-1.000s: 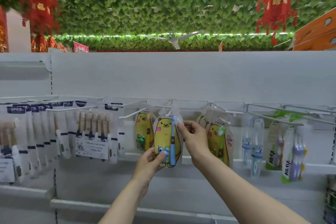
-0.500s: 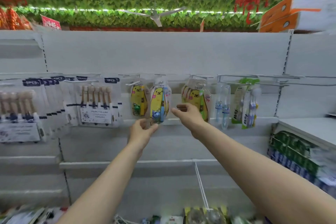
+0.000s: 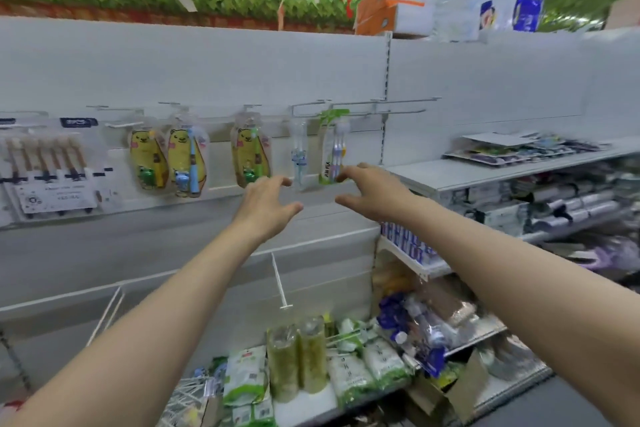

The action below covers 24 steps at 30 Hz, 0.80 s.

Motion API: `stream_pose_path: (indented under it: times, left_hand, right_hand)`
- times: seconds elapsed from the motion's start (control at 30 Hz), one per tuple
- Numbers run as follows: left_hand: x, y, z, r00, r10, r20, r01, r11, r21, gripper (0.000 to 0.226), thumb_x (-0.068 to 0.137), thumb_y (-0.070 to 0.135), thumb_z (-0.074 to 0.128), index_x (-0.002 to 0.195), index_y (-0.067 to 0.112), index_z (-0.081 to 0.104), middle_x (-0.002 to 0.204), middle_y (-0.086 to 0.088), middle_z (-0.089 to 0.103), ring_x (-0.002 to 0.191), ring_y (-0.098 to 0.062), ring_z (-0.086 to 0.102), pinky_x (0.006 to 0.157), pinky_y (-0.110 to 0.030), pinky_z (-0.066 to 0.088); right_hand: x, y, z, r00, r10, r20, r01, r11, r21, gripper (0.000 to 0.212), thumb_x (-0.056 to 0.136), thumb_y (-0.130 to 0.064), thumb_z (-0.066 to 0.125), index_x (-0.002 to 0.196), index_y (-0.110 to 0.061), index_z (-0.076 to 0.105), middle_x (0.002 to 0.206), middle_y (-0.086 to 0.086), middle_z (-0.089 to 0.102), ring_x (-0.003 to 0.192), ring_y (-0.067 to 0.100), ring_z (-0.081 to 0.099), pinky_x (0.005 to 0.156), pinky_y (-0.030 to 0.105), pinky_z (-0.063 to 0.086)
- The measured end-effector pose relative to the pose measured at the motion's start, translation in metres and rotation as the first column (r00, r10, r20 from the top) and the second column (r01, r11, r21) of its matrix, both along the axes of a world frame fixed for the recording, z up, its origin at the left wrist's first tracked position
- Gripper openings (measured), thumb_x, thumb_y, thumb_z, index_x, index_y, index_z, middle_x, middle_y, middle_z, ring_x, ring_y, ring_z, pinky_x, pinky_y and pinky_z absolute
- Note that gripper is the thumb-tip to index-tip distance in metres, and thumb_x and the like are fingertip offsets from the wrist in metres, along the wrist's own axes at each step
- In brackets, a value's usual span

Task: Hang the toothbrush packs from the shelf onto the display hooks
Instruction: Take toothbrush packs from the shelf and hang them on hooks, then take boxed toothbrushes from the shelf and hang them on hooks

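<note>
A yellow bear toothbrush pack with a blue brush (image 3: pixel 187 163) hangs from a display hook (image 3: pixel 175 107) on the white back panel. Two more bear packs (image 3: pixel 147 158) (image 3: pixel 250 156) hang on either side of it. My left hand (image 3: pixel 268 206) and my right hand (image 3: pixel 372 192) float in front of the panel, to the right of these packs, fingers loosely spread and holding nothing. More toothbrush packs (image 3: pixel 519 147) lie flat on the white shelf (image 3: pixel 460 173) at the right.
Bamboo brush packs (image 3: pixel 48 163) hang at the far left; a clear pack (image 3: pixel 298 156) and a green-topped pack (image 3: pixel 333 146) hang right of centre. Bare long hooks (image 3: pixel 381 106) stick out above them. Bagged goods (image 3: pixel 311 364) fill the bottom shelf. Boxes (image 3: pixel 391 7) sit on top.
Both hands have let go of the blue-brush bear pack, which now hangs on its hook. The hands have pulled back and shifted right, and the view has swung right and down.
</note>
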<state>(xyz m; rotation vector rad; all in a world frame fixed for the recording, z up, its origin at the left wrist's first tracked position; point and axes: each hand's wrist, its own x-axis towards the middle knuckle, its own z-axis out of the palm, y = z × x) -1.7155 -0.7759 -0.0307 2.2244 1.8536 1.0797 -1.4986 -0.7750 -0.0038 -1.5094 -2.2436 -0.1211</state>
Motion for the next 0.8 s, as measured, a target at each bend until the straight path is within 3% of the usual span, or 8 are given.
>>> stream_pose_path:
  times: [0.2,0.37,0.6,0.8]
  left_hand:
    - [0.13,0.029,0.014,0.983,-0.15,-0.107,0.153,0.988,0.02,0.053,0.089,0.042,0.069,0.134,0.019,0.053,0.135,-0.006,0.056,0.126,-0.026,0.051,0.106,-0.044,0.042]
    - [0.263,0.058,0.025,0.959,-0.255,-0.124,0.259,0.966,0.018,0.053,0.088,0.044,0.067,0.133,0.02,0.053,0.133,-0.006,0.057,0.122,-0.026,0.052,0.103,-0.043,0.044]
    - [0.443,0.093,0.034,0.906,-0.399,-0.142,0.405,0.914,0.019,0.051,0.09,0.043,0.066,0.133,0.019,0.054,0.131,-0.004,0.058,0.121,-0.022,0.053,0.099,-0.037,0.043]
    - [0.558,0.121,0.024,0.853,-0.5,-0.146,0.508,0.861,0.017,0.05,0.086,0.04,0.072,0.13,0.022,0.058,0.131,0.0,0.059,0.12,-0.018,0.053,0.102,-0.035,0.043]
  right_hand:
    - [0.142,0.004,0.008,0.99,-0.139,0.038,0.137,0.99,0.039,0.049,0.095,-0.048,0.058,0.137,-0.023,0.051,0.133,0.005,0.055,0.117,0.025,0.054,0.09,0.035,0.044]
    - [0.273,0.013,0.021,0.976,-0.215,0.047,0.213,0.976,0.044,0.049,0.096,-0.05,0.056,0.137,-0.022,0.053,0.14,0.005,0.054,0.125,0.026,0.052,0.1,0.042,0.046]
    - [0.447,0.027,0.034,0.96,-0.272,0.067,0.27,0.962,0.042,0.049,0.094,-0.049,0.059,0.134,-0.021,0.056,0.134,0.005,0.058,0.122,0.025,0.054,0.096,0.037,0.045]
    - [0.559,0.046,0.02,0.964,-0.264,-0.016,0.264,0.964,0.041,0.049,0.09,-0.054,0.061,0.13,-0.026,0.058,0.127,0.0,0.06,0.113,0.02,0.058,0.097,0.044,0.048]
